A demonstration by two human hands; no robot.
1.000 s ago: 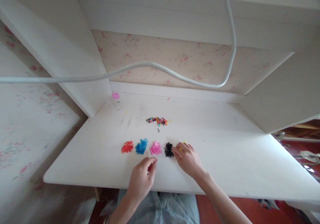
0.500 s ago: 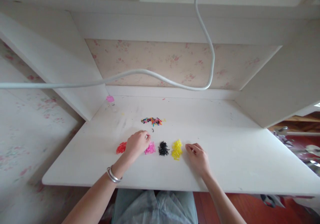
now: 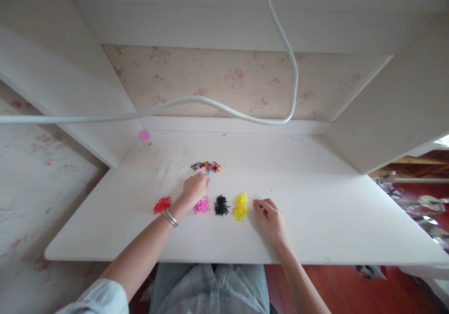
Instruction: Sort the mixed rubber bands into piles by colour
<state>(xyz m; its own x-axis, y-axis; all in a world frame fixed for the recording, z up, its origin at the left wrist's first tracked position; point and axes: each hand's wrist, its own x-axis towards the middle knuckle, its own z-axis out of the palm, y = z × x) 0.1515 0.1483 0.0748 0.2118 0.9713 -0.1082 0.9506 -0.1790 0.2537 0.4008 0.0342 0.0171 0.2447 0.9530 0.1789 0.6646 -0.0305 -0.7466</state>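
Note:
My left hand (image 3: 196, 187) reaches over the white desk just below a small pile of mixed-colour pieces (image 3: 206, 166). Its fingers are pinched together near a tiny dark piece; whether they grip it is hard to see. Below this hand lies a pink pile (image 3: 202, 205), partly covered by it. A red pile (image 3: 162, 205) sits left of the wrist. To the right are a black pile (image 3: 221, 205) and a yellow pile (image 3: 240, 206). My right hand (image 3: 269, 217) rests beside the yellow pile with curled fingers; what they hold, if anything, is hidden.
A small clear container with a pink lid (image 3: 144, 135) stands at the desk's back left corner. A white cable (image 3: 196, 99) hangs across the view in front of the shelf. Side panels close in the desk (image 3: 336, 220) left and right.
My left hand has moved up and away from beside the red and pink piles, toward the tiny dark piece by the mixed pile. My right hand stays beside the yellow pile. The view has shifted slightly.

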